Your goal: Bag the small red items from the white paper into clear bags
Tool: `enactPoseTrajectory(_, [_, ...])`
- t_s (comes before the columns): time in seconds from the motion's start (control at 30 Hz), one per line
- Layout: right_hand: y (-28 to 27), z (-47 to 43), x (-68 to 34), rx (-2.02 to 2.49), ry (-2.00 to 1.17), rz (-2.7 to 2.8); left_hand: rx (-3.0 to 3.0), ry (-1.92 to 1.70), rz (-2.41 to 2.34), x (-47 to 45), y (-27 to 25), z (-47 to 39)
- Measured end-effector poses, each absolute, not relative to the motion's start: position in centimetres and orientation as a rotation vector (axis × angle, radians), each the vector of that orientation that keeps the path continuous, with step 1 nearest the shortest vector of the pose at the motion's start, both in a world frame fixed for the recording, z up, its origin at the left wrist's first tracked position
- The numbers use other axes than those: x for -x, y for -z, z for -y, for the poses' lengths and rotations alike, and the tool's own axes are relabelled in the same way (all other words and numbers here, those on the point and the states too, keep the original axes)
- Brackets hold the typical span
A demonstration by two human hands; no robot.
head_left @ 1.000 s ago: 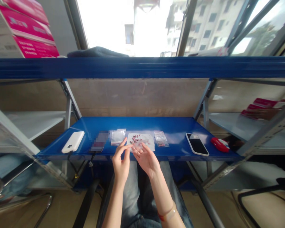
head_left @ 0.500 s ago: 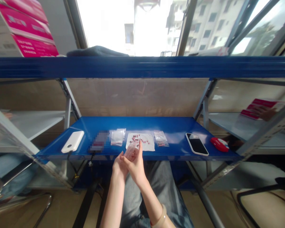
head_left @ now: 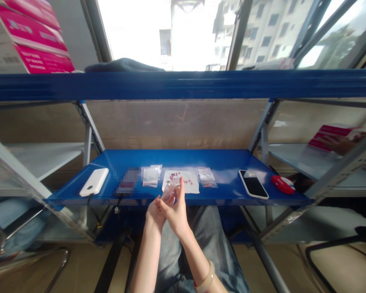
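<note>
My left hand [head_left: 155, 211] and my right hand [head_left: 176, 211] meet just in front of the shelf's near edge. Between them is a small clear plastic bag [head_left: 169, 189], pinched by the fingers of both; its lower part and contents are partly hidden. Just beyond lies a white sheet of paper [head_left: 192, 188] with several small dark red beads [head_left: 187, 181] scattered on it. A stack of clear zip bags [head_left: 151, 176] sits left of the paper. Another zip bag [head_left: 206, 178], with a few reddish bits at its lower end, rests to the right.
On the blue shelf [head_left: 225, 160] lie a white power bank [head_left: 94, 182] at left, a blurred-out item [head_left: 128, 182], a phone [head_left: 253, 184] and a red object [head_left: 283, 184] at right. Another person's hand [head_left: 338, 143] is by a pink box [head_left: 321, 136].
The plastic bag and both hands have shifted slightly right, with the bag standing a little more clear of my fingers. The beads on the paper look much the same.
</note>
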State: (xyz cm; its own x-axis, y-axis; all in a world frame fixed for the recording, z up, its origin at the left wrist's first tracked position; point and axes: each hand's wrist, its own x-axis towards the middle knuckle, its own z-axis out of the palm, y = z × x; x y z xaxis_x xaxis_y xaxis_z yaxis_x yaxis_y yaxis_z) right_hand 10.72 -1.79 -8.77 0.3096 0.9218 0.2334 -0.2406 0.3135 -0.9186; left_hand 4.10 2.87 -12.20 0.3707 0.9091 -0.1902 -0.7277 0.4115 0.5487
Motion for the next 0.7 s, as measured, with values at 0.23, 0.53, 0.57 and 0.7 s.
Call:
enactPoseTrajectory(0.23, [7.6, 0.3, -15.0, 0.864, -0.98, 0.485, 0.007, -1.224, -0.692, -3.4, 10.5, -2.2])
enactPoseTrajectory(0.53, [9.6, -1.0, -21.0, 0.928, -0.895, 0.258, 0.171, -1.141, -0.723, -9.0, 8.0, -1.5])
enactPoseTrajectory(0.57, [9.6, -1.0, -21.1, 0.935, -0.892, 0.251, 0.173, -1.142, -0.731, -9.4, 7.9, -1.7])
enactPoseTrajectory(0.7, [9.6, -1.0, -21.3, 0.958, -0.914, 0.235, 0.188, -1.145, -0.77, -10.3, 7.7, -2.2])
